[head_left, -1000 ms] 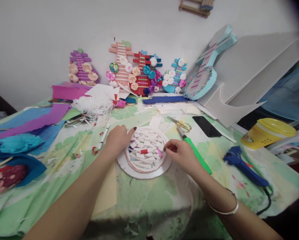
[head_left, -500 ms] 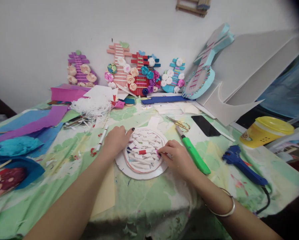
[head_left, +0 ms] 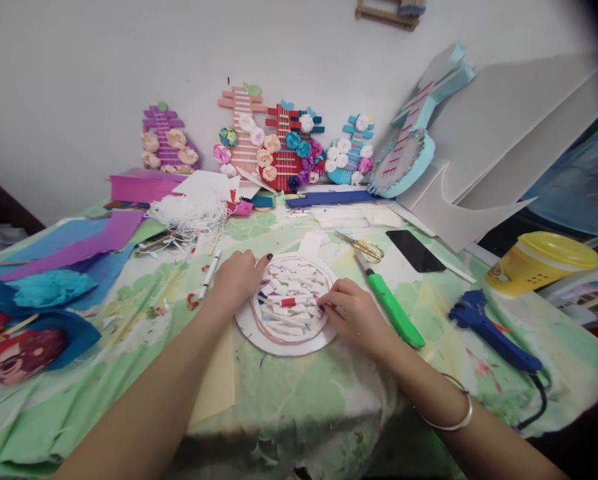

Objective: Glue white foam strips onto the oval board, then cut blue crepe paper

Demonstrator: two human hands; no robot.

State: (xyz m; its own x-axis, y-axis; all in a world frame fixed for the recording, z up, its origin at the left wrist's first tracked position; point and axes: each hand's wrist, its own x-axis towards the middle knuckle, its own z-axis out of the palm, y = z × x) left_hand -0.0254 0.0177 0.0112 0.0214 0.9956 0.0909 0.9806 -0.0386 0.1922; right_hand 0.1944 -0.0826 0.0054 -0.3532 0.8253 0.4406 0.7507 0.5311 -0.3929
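A white round board (head_left: 289, 349) with a short neck lies flat on the table. Many small white folded paper strips (head_left: 291, 325) and a red piece (head_left: 289, 302) cover its middle, inside a ring of pinkish cord (head_left: 255, 319). My left hand (head_left: 239, 275) grips the board's left rim, thumb along the upper edge and the other fingers curled, partly hidden. At the right side of the ring, my right hand (head_left: 353, 310) pinches a small pink piece (head_left: 319, 303) between thumb and forefinger.
A green-handled cutter (head_left: 393, 307), gold scissors (head_left: 369, 250), a black phone (head_left: 415, 251) and a blue glue gun (head_left: 496, 333) lie to the right, near a yellow tub (head_left: 541, 263). Tangled white string (head_left: 191, 210) and a marker (head_left: 209, 275) are left. Decorated paper guitars (head_left: 283, 150) line the wall.
The view has shifted slightly, so everything sits a little further right. Both hands keep their places on the board, and the right fingers stay at the pink piece.
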